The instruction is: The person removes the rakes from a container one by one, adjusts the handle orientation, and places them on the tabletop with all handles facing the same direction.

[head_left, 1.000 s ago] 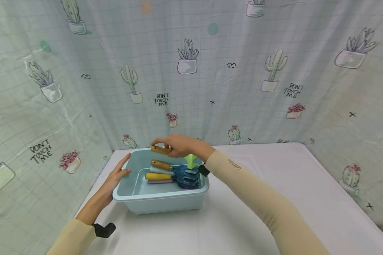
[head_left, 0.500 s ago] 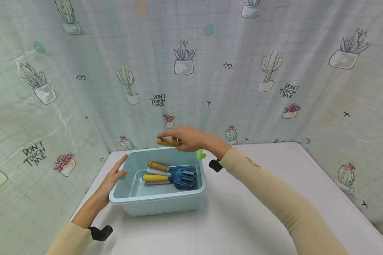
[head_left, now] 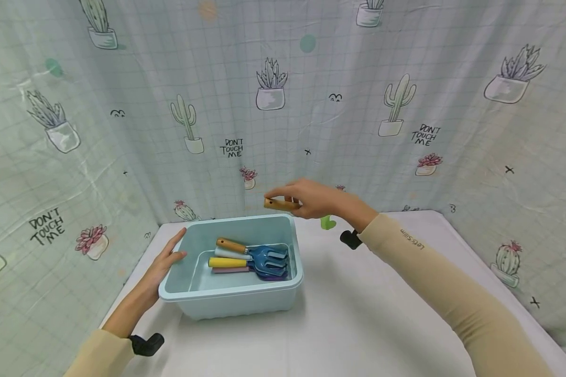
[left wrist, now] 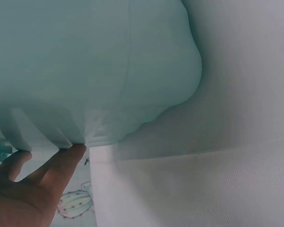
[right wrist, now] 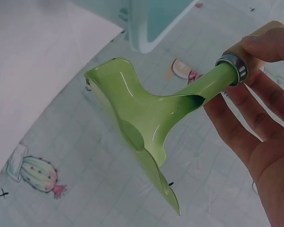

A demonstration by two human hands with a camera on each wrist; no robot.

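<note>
My right hand point(head_left: 313, 198) grips a garden hand trowel by its wooden handle point(head_left: 281, 204), up in the air right of a pale blue plastic bin point(head_left: 231, 294). The trowel's green metal head point(right wrist: 137, 109) hangs below that hand in the right wrist view. At the bin's left end, my left hand point(head_left: 156, 271) holds the rim, thumb over its inner side; two fingertips touch the outside in the left wrist view. Inside the bin lies a stack of garden tools with blue heads point(head_left: 270, 259), one a hand fork, with wooden and yellow handles point(head_left: 228, 263).
The bin stands on a white-covered table point(head_left: 354, 293). A curtain point(head_left: 306, 120) printed with cacti hangs behind the table and along both sides. Pale and pinkish handles point(head_left: 231, 270) show beneath the yellow one.
My right hand has carried the trowel up and rightward, from over the bin to beyond its right end. The left hand has stayed on the rim.
</note>
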